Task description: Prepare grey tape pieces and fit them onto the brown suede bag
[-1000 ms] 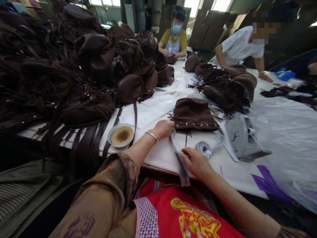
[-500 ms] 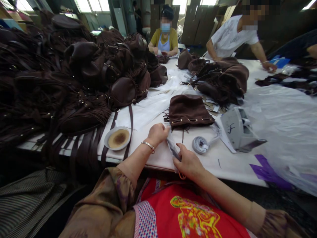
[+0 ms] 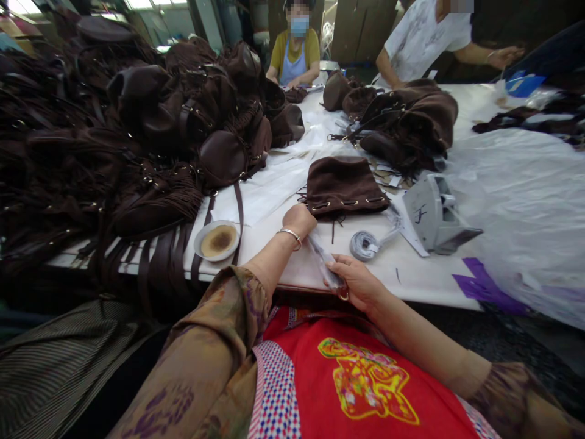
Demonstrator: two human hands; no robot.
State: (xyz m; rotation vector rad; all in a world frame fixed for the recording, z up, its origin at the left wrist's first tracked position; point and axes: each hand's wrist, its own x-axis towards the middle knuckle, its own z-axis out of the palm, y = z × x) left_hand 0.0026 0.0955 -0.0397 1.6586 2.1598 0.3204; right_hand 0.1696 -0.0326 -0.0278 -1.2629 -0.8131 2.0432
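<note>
Between my two hands stretches a clear plastic strip [image 3: 321,255] with something greyish inside. My left hand [image 3: 299,221], with a silver bangle at the wrist, is closed on its upper end, near the bag's lower left corner. My right hand [image 3: 354,277] pinches the lower end at the table edge, where a small gold-coloured ring shows. Just beyond lies a dark brown suede bag [image 3: 345,186] with eyelets and a drawn cord. Right of it are a grey coiled ribbon [image 3: 364,245] and a grey tape dispenser [image 3: 432,213].
A big pile of brown fringed bags [image 3: 150,122] covers the left side. A bowl of tan paste [image 3: 217,241] sits near the front edge. More bags [image 3: 411,122] and plastic sheeting [image 3: 525,225] lie right. Two people work across the table.
The view has tilted down slightly. My left hand has turned over at the upper end of the strip, and the strip now slants more toward my right hand.
</note>
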